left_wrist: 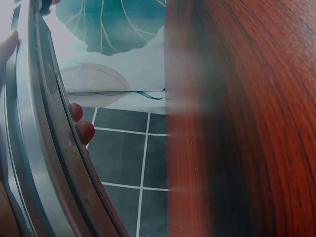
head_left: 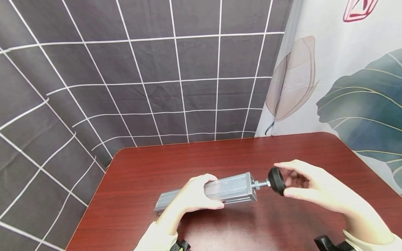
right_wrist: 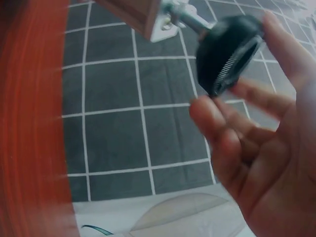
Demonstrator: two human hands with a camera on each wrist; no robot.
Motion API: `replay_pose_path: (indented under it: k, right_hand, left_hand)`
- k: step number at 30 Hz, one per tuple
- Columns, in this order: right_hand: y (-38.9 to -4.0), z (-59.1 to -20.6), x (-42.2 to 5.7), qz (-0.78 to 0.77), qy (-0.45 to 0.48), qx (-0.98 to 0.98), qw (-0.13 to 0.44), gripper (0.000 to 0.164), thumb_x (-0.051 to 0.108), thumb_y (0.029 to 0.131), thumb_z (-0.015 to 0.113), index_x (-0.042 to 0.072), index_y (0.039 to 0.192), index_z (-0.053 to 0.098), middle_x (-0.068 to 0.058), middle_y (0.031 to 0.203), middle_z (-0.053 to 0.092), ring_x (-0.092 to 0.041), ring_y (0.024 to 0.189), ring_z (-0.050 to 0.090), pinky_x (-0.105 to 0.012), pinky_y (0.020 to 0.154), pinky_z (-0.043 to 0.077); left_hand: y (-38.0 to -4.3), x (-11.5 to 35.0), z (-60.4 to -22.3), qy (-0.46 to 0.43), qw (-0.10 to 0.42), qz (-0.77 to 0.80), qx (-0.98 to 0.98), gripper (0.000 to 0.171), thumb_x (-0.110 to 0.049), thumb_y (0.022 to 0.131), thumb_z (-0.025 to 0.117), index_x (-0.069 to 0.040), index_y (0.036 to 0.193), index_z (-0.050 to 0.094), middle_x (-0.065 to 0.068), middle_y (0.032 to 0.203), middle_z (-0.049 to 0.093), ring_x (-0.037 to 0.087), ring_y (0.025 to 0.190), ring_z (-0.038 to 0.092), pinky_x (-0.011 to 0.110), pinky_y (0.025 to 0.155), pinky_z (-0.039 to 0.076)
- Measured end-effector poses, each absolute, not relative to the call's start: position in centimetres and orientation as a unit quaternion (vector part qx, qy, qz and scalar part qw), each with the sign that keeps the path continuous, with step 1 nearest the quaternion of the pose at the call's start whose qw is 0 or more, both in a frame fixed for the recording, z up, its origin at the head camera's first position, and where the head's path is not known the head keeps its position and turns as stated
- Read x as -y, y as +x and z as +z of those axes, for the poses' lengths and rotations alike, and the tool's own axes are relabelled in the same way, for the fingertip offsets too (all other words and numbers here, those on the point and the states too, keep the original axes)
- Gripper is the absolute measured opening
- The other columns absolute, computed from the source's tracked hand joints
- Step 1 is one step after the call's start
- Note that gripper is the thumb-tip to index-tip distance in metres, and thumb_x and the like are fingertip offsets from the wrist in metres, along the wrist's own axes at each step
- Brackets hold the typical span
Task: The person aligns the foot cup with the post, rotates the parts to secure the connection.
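A long silver aluminium profile (head_left: pixel 233 188) slants across the table, raised a little at its right end. Around its middle my left hand (head_left: pixel 198 195) grips it, thumb on the near side and fingers over the far side. From the end plate sticks a threaded stud (head_left: pixel 262 184) with nuts, carrying a round black levelling foot (head_left: pixel 276 181). My right hand (head_left: pixel 317 184) pinches the foot's rim between thumb and fingertips, palm facing its underside. The right wrist view shows the foot (right_wrist: pixel 224 54) close up, with ridges on its underside. Fingertips (left_wrist: pixel 85 132) show beyond the profile in the left wrist view.
The reddish-brown wooden table (head_left: pixel 150 164) has rounded far corners. Behind it hangs a dark grey curtain (head_left: pixel 201 94) with white grid lines. A white leaf-print curtain (head_left: pixel 329 62) hangs at the right. Both wrists wear black straps.
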State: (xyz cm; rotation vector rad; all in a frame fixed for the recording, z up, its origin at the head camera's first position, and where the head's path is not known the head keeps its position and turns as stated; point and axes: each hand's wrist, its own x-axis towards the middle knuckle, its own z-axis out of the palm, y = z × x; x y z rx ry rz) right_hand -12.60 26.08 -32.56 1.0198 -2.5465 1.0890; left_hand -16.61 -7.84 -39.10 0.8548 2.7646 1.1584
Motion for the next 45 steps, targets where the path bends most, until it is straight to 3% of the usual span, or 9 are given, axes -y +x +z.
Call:
replay_pose_path:
  k: [4, 10, 12, 21, 27, 32, 36, 42, 45]
  right_hand:
    - [-12.7, -32.5, -25.8, 0.368, 0.322, 0.868, 0.093, 0.050, 0.002, 0.075, 0.073, 0.015, 0.120, 0.056, 0.009, 0.091, 0.060, -0.005, 0.075, 0.056, -0.018, 0.063, 0.044]
    - [-12.5, -32.2, -26.7, 0.323, 0.372, 0.861, 0.123, 0.086, 0.008, 0.062, 0.085, 0.007, 0.137, 0.044, 0.003, 0.128, 0.050, -0.005, 0.106, 0.049, -0.013, 0.079, 0.040]
    - [-12.4, -32.2, -26.8, 0.316, 0.400, 0.851, 0.122, 0.086, 0.006, 0.062, 0.085, 0.003, 0.137, 0.043, -0.002, 0.134, 0.045, -0.006, 0.109, 0.048, -0.012, 0.082, 0.039]
    - [-12.7, -32.4, -26.3, 0.361, 0.348, 0.861, 0.082, 0.067, 0.005, 0.070, 0.079, 0.012, 0.130, 0.051, 0.010, 0.098, 0.058, -0.006, 0.079, 0.056, -0.018, 0.064, 0.046]
    - [-12.6, -32.0, -26.8, 0.302, 0.383, 0.864, 0.124, 0.087, 0.011, 0.061, 0.086, 0.008, 0.137, 0.043, 0.007, 0.126, 0.050, -0.002, 0.100, 0.051, -0.013, 0.077, 0.042]
    - [-12.4, -31.8, -26.8, 0.280, 0.428, 0.851, 0.117, 0.081, 0.010, 0.063, 0.085, 0.005, 0.134, 0.047, -0.001, 0.136, 0.042, -0.002, 0.107, 0.049, -0.014, 0.081, 0.041]
    - [-12.5, -31.9, -26.5, 0.298, 0.426, 0.847, 0.107, 0.073, 0.008, 0.066, 0.083, 0.007, 0.131, 0.051, 0.000, 0.131, 0.046, -0.004, 0.101, 0.051, -0.014, 0.078, 0.043]
    - [-12.7, -32.3, -26.4, 0.345, 0.369, 0.857, 0.100, 0.072, 0.004, 0.068, 0.080, 0.010, 0.133, 0.050, 0.010, 0.101, 0.059, -0.004, 0.077, 0.056, -0.016, 0.063, 0.045]
    - [-12.4, -32.2, -26.6, 0.338, 0.358, 0.864, 0.099, 0.079, 0.006, 0.067, 0.081, 0.009, 0.137, 0.045, 0.009, 0.109, 0.058, -0.003, 0.085, 0.056, -0.016, 0.065, 0.045]
  left_hand:
    - [-16.6, 7.9, -39.1, 0.274, 0.012, 0.372, -0.887, 0.060, -0.046, 0.059, 0.083, -0.023, 0.109, 0.060, -0.015, 0.091, 0.059, 0.003, 0.082, 0.054, 0.024, 0.076, 0.046]
    - [-16.6, 7.9, -39.0, 0.276, 0.011, 0.372, -0.886, 0.061, -0.047, 0.059, 0.083, -0.023, 0.109, 0.060, -0.014, 0.092, 0.059, 0.003, 0.082, 0.054, 0.024, 0.076, 0.046]
    - [-16.7, 7.9, -39.0, 0.275, 0.011, 0.372, -0.887, 0.061, -0.047, 0.059, 0.083, -0.023, 0.109, 0.060, -0.014, 0.093, 0.059, 0.003, 0.082, 0.054, 0.024, 0.076, 0.046]
    - [-16.5, 7.9, -38.9, 0.272, 0.016, 0.367, -0.889, 0.062, -0.048, 0.059, 0.082, -0.023, 0.111, 0.060, -0.013, 0.094, 0.059, 0.003, 0.084, 0.054, 0.025, 0.077, 0.046]
    - [-16.5, 7.9, -38.9, 0.274, 0.010, 0.369, -0.888, 0.060, -0.048, 0.059, 0.083, -0.023, 0.110, 0.060, -0.013, 0.093, 0.059, 0.003, 0.083, 0.054, 0.025, 0.076, 0.046]
    - [-16.6, 8.0, -38.9, 0.273, 0.012, 0.370, -0.888, 0.060, -0.048, 0.059, 0.083, -0.023, 0.109, 0.060, -0.014, 0.092, 0.059, 0.003, 0.081, 0.054, 0.025, 0.075, 0.046]
    - [-16.5, 8.0, -39.0, 0.270, 0.017, 0.370, -0.889, 0.060, -0.048, 0.059, 0.082, -0.024, 0.109, 0.060, -0.014, 0.092, 0.059, 0.003, 0.081, 0.054, 0.025, 0.075, 0.046]
    - [-16.5, 8.0, -38.9, 0.270, 0.020, 0.372, -0.888, 0.060, -0.048, 0.059, 0.083, -0.024, 0.108, 0.060, -0.015, 0.092, 0.059, 0.003, 0.082, 0.054, 0.025, 0.076, 0.046]
    - [-16.5, 8.0, -38.9, 0.270, 0.019, 0.370, -0.889, 0.059, -0.048, 0.059, 0.083, -0.024, 0.108, 0.060, -0.015, 0.092, 0.059, 0.003, 0.082, 0.054, 0.025, 0.076, 0.046]
